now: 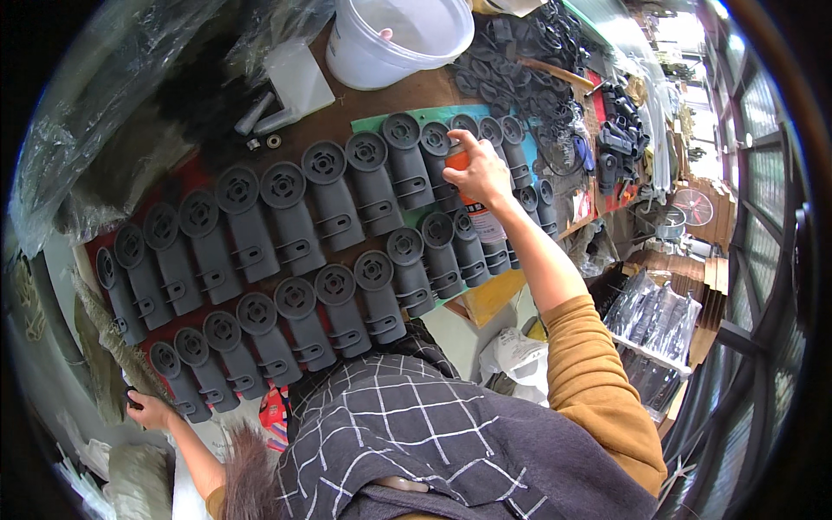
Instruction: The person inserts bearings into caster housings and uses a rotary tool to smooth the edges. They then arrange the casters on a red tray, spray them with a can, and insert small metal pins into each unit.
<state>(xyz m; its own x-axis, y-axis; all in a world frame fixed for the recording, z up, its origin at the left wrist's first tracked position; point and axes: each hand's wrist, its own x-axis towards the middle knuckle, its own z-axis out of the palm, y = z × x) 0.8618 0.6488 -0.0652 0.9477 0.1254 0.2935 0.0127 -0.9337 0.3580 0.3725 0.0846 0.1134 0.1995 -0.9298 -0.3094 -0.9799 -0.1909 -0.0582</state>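
Two rows of dark grey plastic parts, each with a round cupped head and a slotted lower end, lie across the bench; one far-row part (286, 204) and one near-row part (303, 316) are near the middle. My right hand (483, 176) grips an orange-and-white spray can (485, 227) over the right end of the rows, forefinger at its top. Down at the bench's left end, my left hand (152, 411) is closed with something small and dark at its fingertips, too unclear to name. It is beside the near row's leftmost part (178, 381).
A white bucket (368, 56) stands at the back, beside a heap of black rubber-like pieces (511, 69). Clear plastic sheeting (95, 95) hangs at the far left. Wrapped black parts (650, 334) and cardboard (676, 269) are stacked on the right. A white bag (517, 357) lies below the bench edge.
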